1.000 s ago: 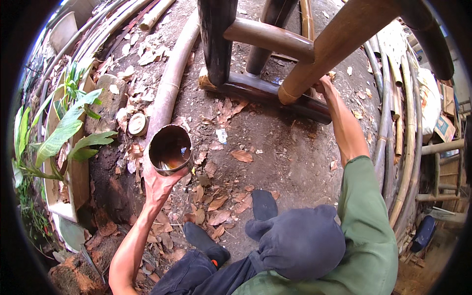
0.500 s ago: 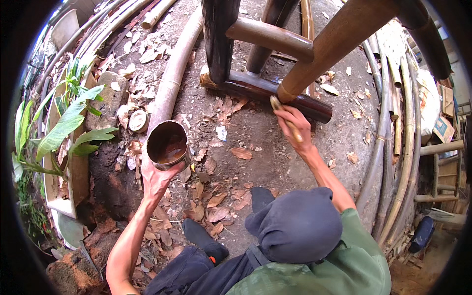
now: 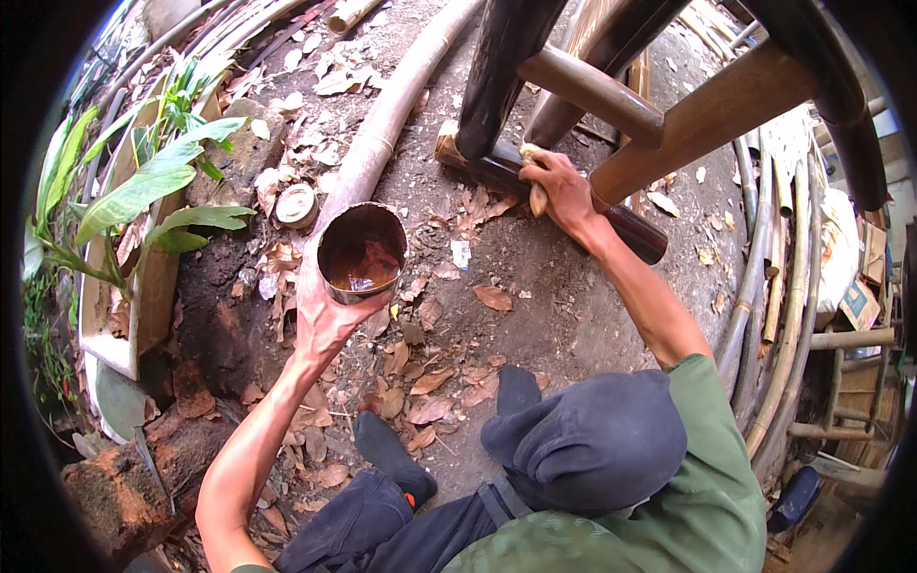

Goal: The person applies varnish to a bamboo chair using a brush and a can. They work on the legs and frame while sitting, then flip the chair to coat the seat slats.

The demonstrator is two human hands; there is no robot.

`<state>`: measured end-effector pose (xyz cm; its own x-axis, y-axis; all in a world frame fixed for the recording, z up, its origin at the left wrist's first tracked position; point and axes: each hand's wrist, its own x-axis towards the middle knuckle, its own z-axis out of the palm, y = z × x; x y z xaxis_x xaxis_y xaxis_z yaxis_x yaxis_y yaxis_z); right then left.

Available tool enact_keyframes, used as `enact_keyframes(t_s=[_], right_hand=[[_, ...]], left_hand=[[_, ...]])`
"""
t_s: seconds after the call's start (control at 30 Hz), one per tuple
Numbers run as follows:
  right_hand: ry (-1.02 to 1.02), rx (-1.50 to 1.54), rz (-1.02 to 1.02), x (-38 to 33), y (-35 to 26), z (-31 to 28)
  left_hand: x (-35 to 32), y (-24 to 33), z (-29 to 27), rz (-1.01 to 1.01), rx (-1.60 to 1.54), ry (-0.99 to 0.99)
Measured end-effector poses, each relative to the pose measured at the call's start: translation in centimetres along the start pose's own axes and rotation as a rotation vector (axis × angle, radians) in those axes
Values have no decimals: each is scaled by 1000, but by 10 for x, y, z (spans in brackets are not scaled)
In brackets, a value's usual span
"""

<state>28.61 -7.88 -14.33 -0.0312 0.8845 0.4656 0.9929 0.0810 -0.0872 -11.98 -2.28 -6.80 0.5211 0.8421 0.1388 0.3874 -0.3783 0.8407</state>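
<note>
The left hand (image 3: 330, 320) has its fingers (image 3: 308, 277) curled around a can (image 3: 362, 252) of brown liquid, held up over the leaf-strewn ground (image 3: 535, 315) at the left. The right hand (image 3: 564, 191), farther off and to the right, has its fingers closed on a pale rag (image 3: 536, 196) pressed against a dark rail (image 3: 635, 234) of a bamboo frame (image 3: 592, 91). A long bamboo pole (image 3: 382, 124) lies just beyond the can, with green plants (image 3: 134, 191) at the far left.

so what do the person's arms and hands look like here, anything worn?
Both forearms are bare, with no gloves, watch or rings visible. The left hand and right hand are uncovered. A green short sleeve covers the right upper arm; the left arm's sleeve is barely in view at the lower edge.
</note>
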Motion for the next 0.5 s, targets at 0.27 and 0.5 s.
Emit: enact_keyframes(t_s=[0.27, 0.5], right_hand=[[448, -122, 154, 15, -7, -37], [465, -63, 164, 32, -25, -43]], left_hand=[[0, -1, 0, -15, -12, -28], [-2, 7, 0, -14, 4, -18]])
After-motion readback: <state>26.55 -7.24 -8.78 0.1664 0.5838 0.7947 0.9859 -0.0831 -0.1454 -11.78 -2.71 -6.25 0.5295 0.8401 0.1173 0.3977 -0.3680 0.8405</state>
